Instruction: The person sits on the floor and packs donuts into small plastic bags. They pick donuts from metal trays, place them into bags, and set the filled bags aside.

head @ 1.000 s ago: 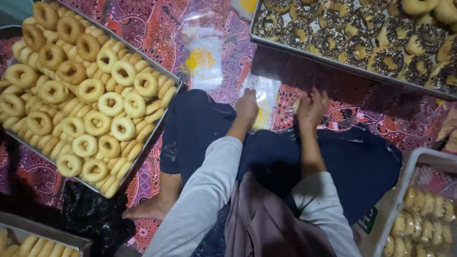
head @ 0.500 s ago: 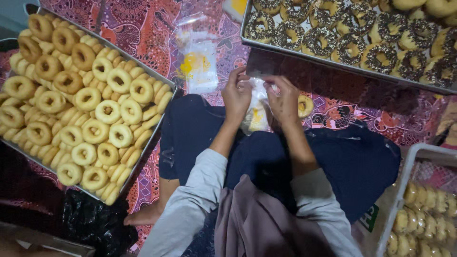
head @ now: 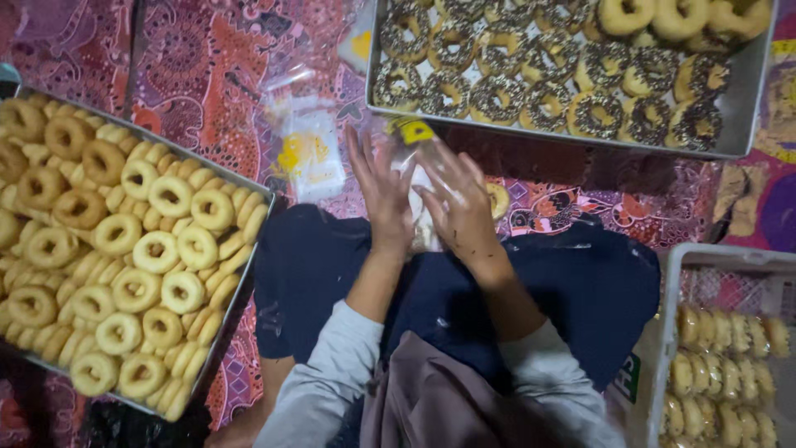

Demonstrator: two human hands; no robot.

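**Both hands on one clear bag, over the lap**

Grip first: our left hand (head: 383,192) has its fingers spread and upright, palm laid flat against the clear plastic bag (head: 412,158). Our right hand (head: 461,207) presses the same bag from the other side, fingers loosely curled over it. Bag is sandwiched between the two palms, not pinched at fingertips. Whether the right thumb hooks under the film, we cannot tell.

Bag location: held up in front of our knees, just below the near edge of the far tray (head: 746,124). It has a yellow label (head: 412,130) at its top end. Contents unclear through the film.

Around it:
- Far tray holds the chocolate-sprinkled donuts (head: 497,99), plus some plain glazed ones at its right end.
- Long metal tray (head: 249,249) to our left, packed with plain donuts (head: 170,197), flat rings in the middle, others stood on edge along the rim.
- Second clear bag (head: 311,158) with yellow print lies on the patterned cloth (head: 199,75), between the left tray and our left hand, near but not touching.
- One small donut (head: 498,200) on the cloth just beside our right hand.
- White crate (head: 676,274) at right, with bagged donuts (head: 730,365) in rows.

We sit cross-legged, dark trousers, grey sleeves.
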